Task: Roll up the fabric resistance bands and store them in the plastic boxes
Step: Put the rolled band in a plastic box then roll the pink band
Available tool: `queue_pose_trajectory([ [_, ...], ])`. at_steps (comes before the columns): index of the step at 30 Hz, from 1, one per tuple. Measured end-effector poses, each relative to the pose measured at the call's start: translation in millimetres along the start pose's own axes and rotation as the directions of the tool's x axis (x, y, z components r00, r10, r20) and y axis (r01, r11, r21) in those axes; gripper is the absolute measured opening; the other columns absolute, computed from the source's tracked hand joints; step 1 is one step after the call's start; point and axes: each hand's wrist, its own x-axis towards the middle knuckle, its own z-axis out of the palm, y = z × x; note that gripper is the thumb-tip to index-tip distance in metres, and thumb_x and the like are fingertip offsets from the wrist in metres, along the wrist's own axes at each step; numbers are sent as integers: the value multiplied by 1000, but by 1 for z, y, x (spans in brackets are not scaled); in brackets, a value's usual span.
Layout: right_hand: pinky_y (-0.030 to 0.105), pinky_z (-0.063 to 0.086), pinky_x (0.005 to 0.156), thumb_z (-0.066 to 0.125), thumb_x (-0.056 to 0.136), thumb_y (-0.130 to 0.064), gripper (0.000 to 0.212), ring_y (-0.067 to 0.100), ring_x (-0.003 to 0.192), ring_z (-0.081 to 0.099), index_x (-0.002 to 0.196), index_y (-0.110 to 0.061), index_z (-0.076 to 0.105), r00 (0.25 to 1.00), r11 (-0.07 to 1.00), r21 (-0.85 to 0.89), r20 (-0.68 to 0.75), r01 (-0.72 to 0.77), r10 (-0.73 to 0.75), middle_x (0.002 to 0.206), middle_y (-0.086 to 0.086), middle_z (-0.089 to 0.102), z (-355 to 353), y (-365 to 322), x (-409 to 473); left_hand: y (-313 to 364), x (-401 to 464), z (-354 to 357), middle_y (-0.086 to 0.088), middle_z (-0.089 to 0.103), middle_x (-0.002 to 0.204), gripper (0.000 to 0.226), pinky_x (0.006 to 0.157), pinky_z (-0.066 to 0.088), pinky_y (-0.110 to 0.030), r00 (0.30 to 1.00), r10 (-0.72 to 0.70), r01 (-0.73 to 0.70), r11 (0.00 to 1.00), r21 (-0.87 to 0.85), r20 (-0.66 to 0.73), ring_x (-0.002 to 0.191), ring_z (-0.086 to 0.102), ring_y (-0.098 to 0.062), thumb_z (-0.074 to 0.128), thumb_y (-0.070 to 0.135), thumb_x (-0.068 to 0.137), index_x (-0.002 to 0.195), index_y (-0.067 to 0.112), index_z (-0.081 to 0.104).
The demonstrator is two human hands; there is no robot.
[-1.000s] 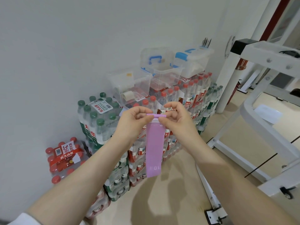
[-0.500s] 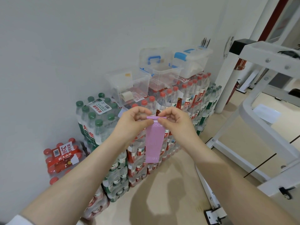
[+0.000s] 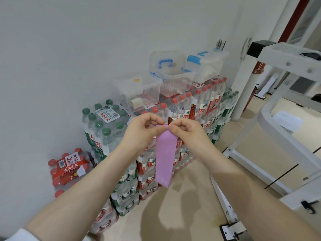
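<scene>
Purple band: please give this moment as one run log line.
purple band hanging, top edge pinched | left hand pinching | right hand pinching | plastic boxes open

Flat purple fabric resistance band (image 3: 165, 153) hangs vertical in mid-air, top edge curled into small roll, pale "10" print near bottom end. Three clear plastic boxes atop stacked water-bottle packs: lidless box (image 3: 139, 94) holding beige roll; open blue-handled box (image 3: 173, 79); closed blue-latched box (image 3: 207, 65).
</scene>
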Motion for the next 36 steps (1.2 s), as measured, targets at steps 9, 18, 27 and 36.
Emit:
queue_pose_trajectory([
  [9,35,50,79,61,86,-7,13,15,83,59,82,-19,61,999,999,24,-39,25,-24,86,0,63,2,2,3,-6,0,-1,-11,70,88,22,79,56,-31,974,-176,181,983,-28,144,77,68,-16,56,27,90,89,8,65],
  [18,32,52,78,66,82,-12,18,15,85,62,97,-21,60,1000,1000,22,2,-18,18,96,3,65,1,9,5,-8,5,-3,-6,68,71,8,87,47,-54,992,-128,128,990,62,5,73,59,-27,65,15,84,77,15,68],
  [27,44,52,75,59,88,-14,5,22,77,61,88,-13,64,999,1000,16,-47,-17,18,87,16,67,0,2,8,-4,10,0,3,64,81,12,61,45,-21,1000,5,-6,993,120,6,63,55,-10,69,10,79,86,17,63],
  [36,33,49,74,60,85,-5,15,13,78,57,83,-19,63,997,999,-8,-64,34,-34,87,-3,61,-3,1,10,-3,12,1,-13,72,89,25,85,55,-36,985,-138,133,990,57,102,82,69,-24,57,25,90,91,2,66],
])
